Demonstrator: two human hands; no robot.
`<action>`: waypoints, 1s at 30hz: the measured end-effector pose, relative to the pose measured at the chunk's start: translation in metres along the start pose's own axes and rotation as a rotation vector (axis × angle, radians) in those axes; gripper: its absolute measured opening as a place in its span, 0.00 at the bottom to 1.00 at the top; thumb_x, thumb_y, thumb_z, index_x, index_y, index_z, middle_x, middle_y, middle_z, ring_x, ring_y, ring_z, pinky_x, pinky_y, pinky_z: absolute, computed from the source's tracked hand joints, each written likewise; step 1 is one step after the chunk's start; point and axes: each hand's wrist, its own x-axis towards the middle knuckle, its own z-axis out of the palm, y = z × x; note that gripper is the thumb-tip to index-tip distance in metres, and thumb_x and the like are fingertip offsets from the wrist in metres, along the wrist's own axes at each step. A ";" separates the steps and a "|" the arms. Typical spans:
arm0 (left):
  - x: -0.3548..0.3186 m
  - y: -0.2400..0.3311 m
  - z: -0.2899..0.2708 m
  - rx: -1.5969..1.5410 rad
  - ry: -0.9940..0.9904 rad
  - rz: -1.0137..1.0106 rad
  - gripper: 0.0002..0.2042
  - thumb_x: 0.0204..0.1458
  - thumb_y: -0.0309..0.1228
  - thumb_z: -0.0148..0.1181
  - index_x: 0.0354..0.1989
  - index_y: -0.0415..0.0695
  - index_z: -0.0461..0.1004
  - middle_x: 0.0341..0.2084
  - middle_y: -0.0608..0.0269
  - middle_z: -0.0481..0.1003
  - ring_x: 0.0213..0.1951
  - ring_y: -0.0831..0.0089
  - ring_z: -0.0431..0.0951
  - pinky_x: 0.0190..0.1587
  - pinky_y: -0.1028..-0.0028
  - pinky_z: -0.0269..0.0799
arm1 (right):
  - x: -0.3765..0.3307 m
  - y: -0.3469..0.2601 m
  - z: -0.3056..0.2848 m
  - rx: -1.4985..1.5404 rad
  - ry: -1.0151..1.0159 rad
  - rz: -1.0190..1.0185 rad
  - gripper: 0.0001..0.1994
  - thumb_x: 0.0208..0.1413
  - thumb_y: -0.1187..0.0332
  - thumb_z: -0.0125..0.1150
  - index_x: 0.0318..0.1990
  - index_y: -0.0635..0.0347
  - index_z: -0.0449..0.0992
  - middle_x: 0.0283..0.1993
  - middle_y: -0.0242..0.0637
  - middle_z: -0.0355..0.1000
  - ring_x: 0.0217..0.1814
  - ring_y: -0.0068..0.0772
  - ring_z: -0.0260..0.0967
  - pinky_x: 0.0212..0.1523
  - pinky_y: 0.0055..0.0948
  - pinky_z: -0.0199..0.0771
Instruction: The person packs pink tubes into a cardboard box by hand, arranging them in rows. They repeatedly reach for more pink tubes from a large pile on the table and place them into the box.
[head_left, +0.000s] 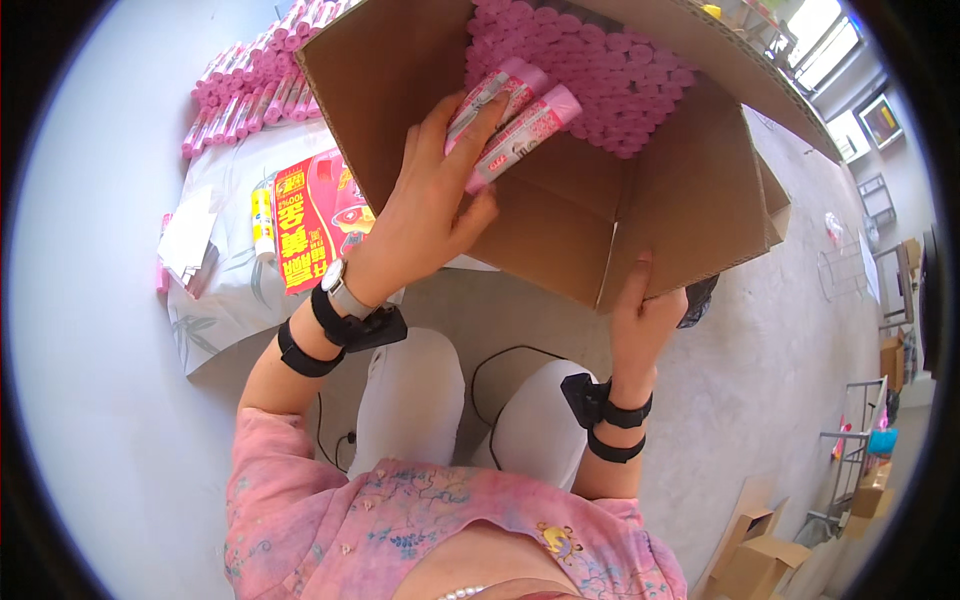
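Two pink rolls [525,138] in printed white-and-pink wrapping lie side by side in my left hand [435,190], its fingers closed round them. They are in front of the mouth of a large cardboard box [560,215], tilted with its opening toward me. Inside, at its far end, a dense stack of the same pink rolls [575,70] shows its round ends. My right hand [645,310] grips the box's lower right flap, thumb on the inner face and the other fingers mostly hidden behind the board.
At the left, a table with a pale leaf-patterned cover [215,325] bears a pile of pink rolls [250,95], a red-and-yellow package [320,215], a yellow-and-white tube [263,222] and white papers [188,238]. Open cartons [755,565] and a metal rack [850,450] stand at the right.
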 end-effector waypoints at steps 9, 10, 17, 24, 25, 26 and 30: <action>0.008 -0.016 0.021 -0.045 -0.037 -0.026 0.37 0.51 0.26 0.59 0.72 0.40 0.56 0.65 0.36 0.59 0.62 0.37 0.62 0.67 0.50 0.61 | 0.001 0.006 0.000 -0.003 0.026 -0.075 0.07 0.66 0.75 0.54 0.44 0.69 0.76 0.36 0.50 0.74 0.35 0.53 0.73 0.38 0.40 0.72; 0.006 -0.021 0.025 -0.032 -0.081 -0.051 0.36 0.51 0.26 0.60 0.71 0.37 0.56 0.65 0.35 0.59 0.63 0.36 0.62 0.67 0.49 0.60 | 0.002 0.006 0.000 -0.003 0.025 -0.076 0.07 0.66 0.75 0.54 0.44 0.69 0.76 0.36 0.50 0.74 0.36 0.53 0.73 0.38 0.40 0.72; -0.019 -0.051 0.053 0.361 -0.375 -0.096 0.36 0.52 0.36 0.59 0.69 0.34 0.57 0.67 0.35 0.58 0.65 0.35 0.60 0.68 0.40 0.54 | 0.001 0.008 0.000 -0.009 0.007 -0.076 0.06 0.66 0.75 0.55 0.45 0.69 0.76 0.37 0.51 0.74 0.36 0.54 0.74 0.38 0.40 0.72; -0.012 -0.027 0.035 0.361 -0.194 -0.059 0.32 0.50 0.37 0.64 0.64 0.38 0.67 0.65 0.41 0.61 0.66 0.41 0.59 0.66 0.44 0.57 | 0.000 0.010 0.001 0.009 0.033 -0.052 0.06 0.66 0.75 0.56 0.45 0.68 0.76 0.36 0.50 0.75 0.36 0.54 0.74 0.38 0.40 0.73; -0.011 -0.021 0.032 0.262 -0.110 -0.072 0.29 0.50 0.36 0.67 0.61 0.39 0.70 0.63 0.43 0.64 0.64 0.43 0.62 0.64 0.47 0.61 | 0.000 0.010 0.000 0.014 0.023 -0.044 0.06 0.66 0.75 0.56 0.45 0.68 0.76 0.36 0.50 0.75 0.36 0.54 0.74 0.38 0.40 0.73; -0.013 -0.020 0.033 0.261 -0.113 -0.071 0.29 0.50 0.36 0.67 0.61 0.39 0.70 0.63 0.43 0.64 0.64 0.43 0.62 0.64 0.47 0.61 | 0.000 0.010 0.000 0.018 0.012 -0.036 0.06 0.66 0.75 0.56 0.45 0.68 0.76 0.36 0.50 0.75 0.36 0.54 0.74 0.38 0.40 0.73; -0.018 -0.019 0.035 0.198 -0.099 -0.179 0.23 0.49 0.31 0.70 0.54 0.40 0.73 0.52 0.47 0.73 0.54 0.45 0.72 0.54 0.53 0.71 | -0.001 0.011 0.000 0.009 0.001 -0.037 0.06 0.66 0.74 0.56 0.44 0.68 0.76 0.36 0.50 0.75 0.36 0.54 0.74 0.38 0.40 0.73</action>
